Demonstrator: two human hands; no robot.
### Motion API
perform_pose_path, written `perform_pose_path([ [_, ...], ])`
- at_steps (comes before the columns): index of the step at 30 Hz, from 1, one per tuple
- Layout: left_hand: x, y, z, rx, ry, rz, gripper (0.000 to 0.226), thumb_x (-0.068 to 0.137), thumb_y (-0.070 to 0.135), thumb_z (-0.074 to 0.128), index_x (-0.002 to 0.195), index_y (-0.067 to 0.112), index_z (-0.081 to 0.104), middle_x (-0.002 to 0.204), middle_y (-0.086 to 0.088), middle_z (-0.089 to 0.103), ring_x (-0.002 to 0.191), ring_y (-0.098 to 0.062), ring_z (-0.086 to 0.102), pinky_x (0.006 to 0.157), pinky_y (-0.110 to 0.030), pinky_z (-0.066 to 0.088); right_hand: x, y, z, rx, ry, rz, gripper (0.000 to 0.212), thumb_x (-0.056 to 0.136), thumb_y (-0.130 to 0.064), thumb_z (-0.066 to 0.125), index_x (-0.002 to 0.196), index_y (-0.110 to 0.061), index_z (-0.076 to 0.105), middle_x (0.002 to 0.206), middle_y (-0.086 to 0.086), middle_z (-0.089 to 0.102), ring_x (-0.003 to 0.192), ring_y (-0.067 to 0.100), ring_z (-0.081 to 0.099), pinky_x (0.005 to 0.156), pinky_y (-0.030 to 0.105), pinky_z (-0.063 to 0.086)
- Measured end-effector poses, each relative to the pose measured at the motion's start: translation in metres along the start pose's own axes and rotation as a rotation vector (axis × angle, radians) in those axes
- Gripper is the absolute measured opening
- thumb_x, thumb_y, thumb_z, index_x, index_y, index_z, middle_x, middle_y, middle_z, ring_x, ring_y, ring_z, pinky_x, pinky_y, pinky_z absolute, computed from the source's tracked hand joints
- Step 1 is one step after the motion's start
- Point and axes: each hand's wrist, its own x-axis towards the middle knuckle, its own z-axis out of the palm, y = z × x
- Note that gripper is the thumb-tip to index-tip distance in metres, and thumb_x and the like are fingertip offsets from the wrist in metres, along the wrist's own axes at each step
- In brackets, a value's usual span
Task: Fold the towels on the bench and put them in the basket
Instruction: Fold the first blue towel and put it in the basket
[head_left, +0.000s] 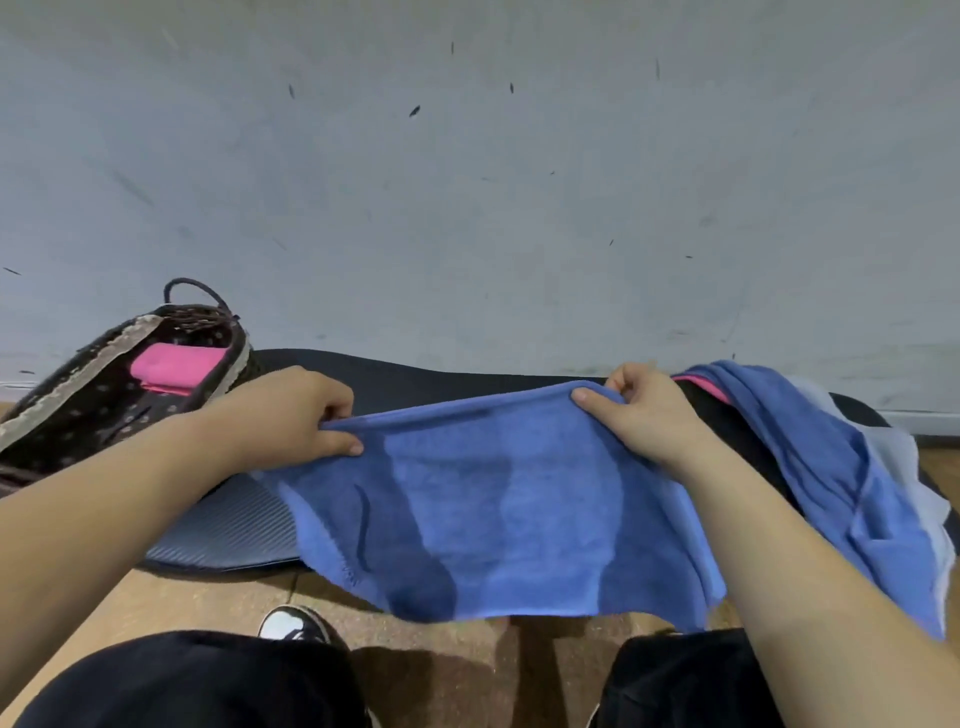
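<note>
A blue towel (498, 514) hangs stretched between my hands over the front of the dark padded bench (228, 530). My left hand (306, 410) pinches its upper left corner. My right hand (639, 415) pinches its upper right corner. The towel's lower edge droops past the bench toward the floor. A dark woven basket (78, 395) with a lace-trimmed rim stands at the left end of the bench. A folded pink towel (174, 366) lies inside it. To the right, a heap of towels (831, 467) in blue and pale grey rests on the bench, with a pink edge showing beneath.
A pale scuffed wall (467, 182) rises right behind the bench. The wooden floor (441, 670) shows below, with my dark-trousered knees and one shoe (296, 623) near the bottom edge.
</note>
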Motion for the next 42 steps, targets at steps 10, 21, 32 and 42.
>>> perform_pose_path([
  [10,0.107,-0.041,0.065,0.038,0.107,-0.218,0.022,0.093,0.013,0.049,0.100,0.025,0.067,0.099,-0.001,0.052,0.092,-0.029,0.060,0.076,-0.046,0.056,0.074,0.020,0.063,-0.027,0.131,0.195,0.018,0.086,-0.028,0.062,0.092,-0.012,0.057,0.080,-0.002,0.063,0.066,0.017,0.054,0.058,0.031,0.042],
  [21,0.047,0.000,0.084,-0.084,-0.066,-0.317,0.038,0.094,0.042,0.056,0.124,0.019,0.055,0.125,0.001,0.049,0.125,-0.027,0.048,0.095,-0.044,0.051,0.059,-0.003,0.076,-0.353,0.046,-0.045,0.056,0.090,-0.022,0.066,0.143,-0.016,0.049,0.143,0.006,0.051,0.132,0.027,0.048,0.106,0.038,0.041],
  [32,0.017,0.026,0.136,-0.213,-0.197,-0.405,0.091,0.096,0.076,0.023,0.161,0.026,-0.016,0.167,-0.015,-0.026,0.153,-0.040,-0.025,0.126,-0.052,-0.008,-0.008,-0.005,0.131,-0.846,-0.594,0.045,0.096,0.081,-0.091,0.030,0.151,-0.054,-0.024,0.159,-0.008,-0.043,0.149,0.030,-0.036,0.119,0.066,-0.010],
  [42,0.026,-0.038,0.143,-0.216,-0.045,-0.322,0.113,0.064,0.098,-0.006,0.161,0.039,-0.010,0.169,-0.004,-0.022,0.155,-0.026,-0.023,0.127,-0.047,-0.008,0.004,-0.012,0.158,-0.678,-0.535,-0.135,0.098,0.078,-0.093,0.031,0.155,-0.054,-0.015,0.161,-0.012,-0.037,0.145,0.022,-0.043,0.115,0.061,-0.025],
])
